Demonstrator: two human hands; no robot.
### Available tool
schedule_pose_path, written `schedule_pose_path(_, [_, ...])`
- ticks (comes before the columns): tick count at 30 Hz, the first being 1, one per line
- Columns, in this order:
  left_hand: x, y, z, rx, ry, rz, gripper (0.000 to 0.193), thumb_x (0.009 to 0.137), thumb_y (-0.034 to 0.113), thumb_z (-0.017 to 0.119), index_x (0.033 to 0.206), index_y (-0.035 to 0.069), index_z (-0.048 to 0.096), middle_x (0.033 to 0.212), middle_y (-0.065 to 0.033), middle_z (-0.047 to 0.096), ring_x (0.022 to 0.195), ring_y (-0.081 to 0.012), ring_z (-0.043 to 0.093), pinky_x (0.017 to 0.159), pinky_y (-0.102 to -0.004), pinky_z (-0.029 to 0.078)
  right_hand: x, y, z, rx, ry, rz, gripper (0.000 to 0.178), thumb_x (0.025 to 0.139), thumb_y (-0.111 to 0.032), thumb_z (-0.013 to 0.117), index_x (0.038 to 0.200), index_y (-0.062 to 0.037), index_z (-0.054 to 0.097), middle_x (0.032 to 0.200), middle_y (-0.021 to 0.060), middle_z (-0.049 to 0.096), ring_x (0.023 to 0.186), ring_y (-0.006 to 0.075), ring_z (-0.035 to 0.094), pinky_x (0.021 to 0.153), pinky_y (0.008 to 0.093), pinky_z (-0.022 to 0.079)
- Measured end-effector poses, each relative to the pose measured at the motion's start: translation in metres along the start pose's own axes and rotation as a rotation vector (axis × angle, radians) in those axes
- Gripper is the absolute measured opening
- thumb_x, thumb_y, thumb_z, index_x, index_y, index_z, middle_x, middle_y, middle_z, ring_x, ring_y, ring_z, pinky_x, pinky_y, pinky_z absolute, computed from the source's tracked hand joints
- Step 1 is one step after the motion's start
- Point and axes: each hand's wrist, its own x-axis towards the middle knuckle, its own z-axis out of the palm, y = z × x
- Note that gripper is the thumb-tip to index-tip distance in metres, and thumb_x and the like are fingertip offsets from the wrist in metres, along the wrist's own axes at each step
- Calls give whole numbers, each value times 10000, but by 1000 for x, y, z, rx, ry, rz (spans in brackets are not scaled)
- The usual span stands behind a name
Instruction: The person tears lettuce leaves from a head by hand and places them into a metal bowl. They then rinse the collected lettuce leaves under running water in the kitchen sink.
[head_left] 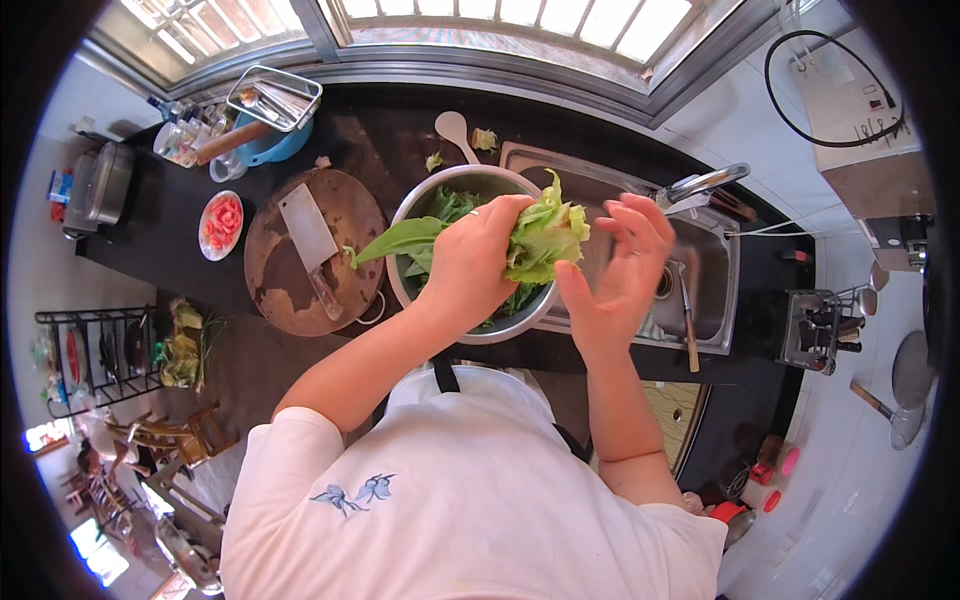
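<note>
I see the left hand (pixel 472 255) with its grip closed around a leafy green vegetable (pixel 548 238), held above a metal basin (pixel 490 336) that has more dark greens (pixel 455 207) inside. The right hand (pixel 625 262) is just beside the leaves, its grip open, fingers spread and holding nothing; whether the thumb touches a leaf I cannot tell. On the black table (pixel 150 240), to the left, a cleaver (pixel 308 222) lies on a round chopping board (pixel 272 268).
</note>
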Motion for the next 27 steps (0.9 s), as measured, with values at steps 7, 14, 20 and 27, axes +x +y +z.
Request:
schedule_pose_path(7, [0,2,9,78,-40,58,581,594,27,752,1122,56,512,917,-120,615,830,-333,614,682,-401,487,5,-7,-18,-408,-169,59,355,679,-182,824,980,-100,656,1137,78,498,1066,238,488,874,337,431])
schedule_pose_path(14, [-1,-3,10,-83,-159,87,639,581,-7,729,1169,34,482,961,-139,575,892,-340,590,722,-406,473,2,-15,-18,-403,-197,114,300,697,-145,805,941,-65,649,1127,85,548,1040,245,524,857,354,442])
schedule_pose_path(20, [16,0,27,-7,-307,198,707,558,-19,729,1207,12,451,980,-144,534,920,-331,571,763,-387,465,20,-9,-51,-460,-362,202,318,680,-148,807,934,-73,631,1066,57,575,1001,254,551,865,368,440])
schedule_pose_path(27, [33,20,76,86,-311,198,718,555,9,748,1209,5,452,968,-136,538,902,-313,582,741,-378,474,41,18,-105,-720,-434,-234,339,588,-202,818,851,-98,631,922,8,596,896,233,552,854,398,417])
